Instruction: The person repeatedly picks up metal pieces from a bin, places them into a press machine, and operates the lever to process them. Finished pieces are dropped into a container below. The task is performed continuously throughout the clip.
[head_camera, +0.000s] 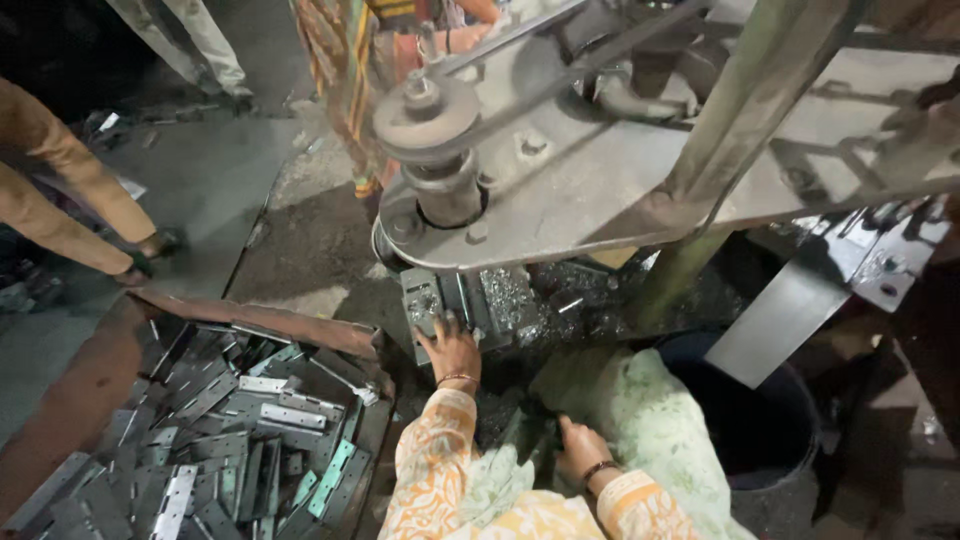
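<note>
1. Hinge pieces (215, 440) lie in a big heap on the left, flat and grey, piled every which way inside a rusty tray (70, 400).
2. Your left hand (452, 352) is up by the machine, just right of the tray. Its fingers are spread open and lie flat on a grey metal block (432, 305) at the bottom of the press (600, 160).
3. Shiny metal bits (515, 300) sit just right of that block, under the big grey plate.
4. Your right hand (580, 447) is lower down, near your lap. Its fingers are curled down into the dark bits there, but you cannot tell if they grip anything.
5. Pale green cloth (650, 420) lies next to that hand.
6. Right of the cloth stands a dark bucket (760, 440), with a flat metal strip (785, 315) leaning over it.
</note>
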